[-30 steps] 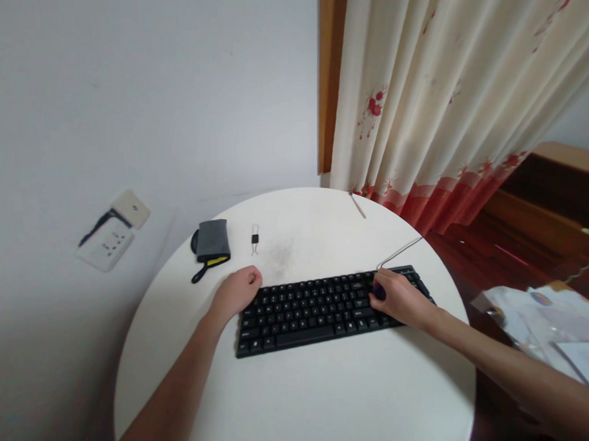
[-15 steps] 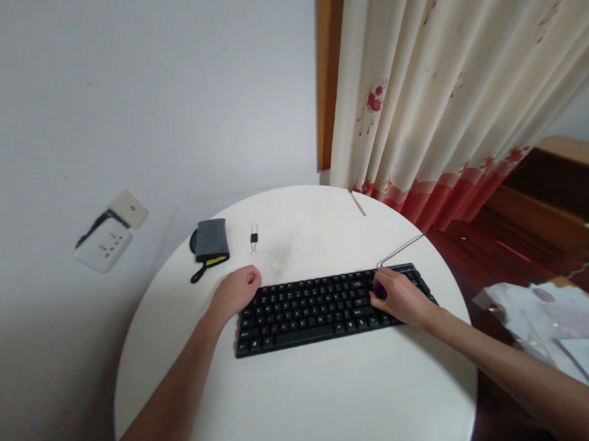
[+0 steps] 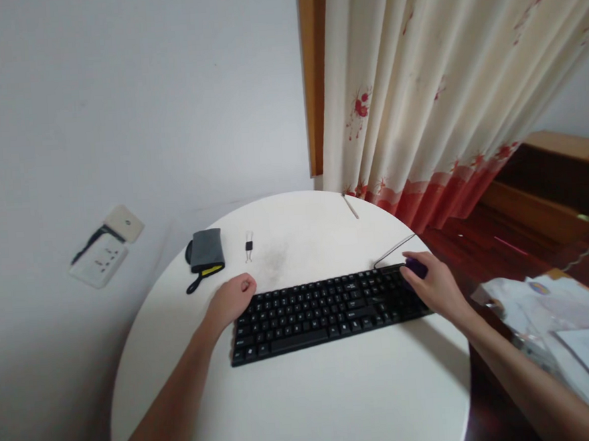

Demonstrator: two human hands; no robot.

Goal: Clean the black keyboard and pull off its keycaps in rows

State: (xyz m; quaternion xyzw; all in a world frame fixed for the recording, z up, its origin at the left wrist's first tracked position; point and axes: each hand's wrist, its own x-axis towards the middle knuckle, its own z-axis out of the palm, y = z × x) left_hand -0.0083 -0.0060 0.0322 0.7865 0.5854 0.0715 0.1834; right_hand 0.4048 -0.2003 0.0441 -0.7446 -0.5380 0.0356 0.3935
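A black keyboard (image 3: 300, 316) lies slightly askew on the white round table (image 3: 335, 397). My left hand (image 3: 233, 300) is closed at its upper left corner, with the fingers curled against the edge. Over the number-pad end, my right hand (image 3: 435, 284) grips a small, rounded, dark purple object (image 3: 416, 267) between thumb and fingers. Most of that object is covered by the hand, so its kind cannot be made out. A thin cable (image 3: 393, 249) runs from the keyboard's back edge to the table's right rim.
Behind my left hand lie a grey folded pouch (image 3: 207, 249) with a dark loop and a black binder clip (image 3: 249, 246). A thin stick (image 3: 350, 206) is near the back rim. Wall sockets (image 3: 99, 260) are at left, a curtain (image 3: 392, 108) behind, papers and plastic (image 3: 544, 311) at right.
My right hand has moved right with the purple object, from beside the main keys to the upper right end of the keyboard. My left hand keeps its place at the corner. The view has shifted slightly.
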